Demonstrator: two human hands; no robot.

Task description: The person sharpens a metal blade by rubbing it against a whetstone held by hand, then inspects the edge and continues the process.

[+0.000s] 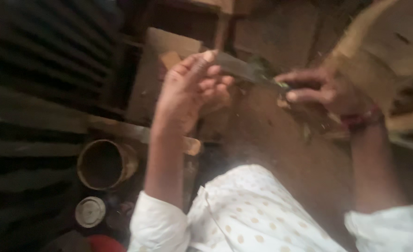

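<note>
My left hand (194, 88) is raised at the frame's middle, fingers curled around the broad end of a long dark blade (236, 66). My right hand (321, 88) is to the right, pinching a small green bit (282, 86) against the blade's narrow end. A red band sits on my right wrist. The picture is blurred, so the blade's exact shape is unclear. Both arms come out of white dotted sleeves.
A round tan container (106, 163) with a dark inside stands on the floor at lower left, a small white lid (89, 211) below it. A woven basket (388, 51) fills the upper right. Wooden boards (155, 74) lie behind my hands. Dark slats line the left.
</note>
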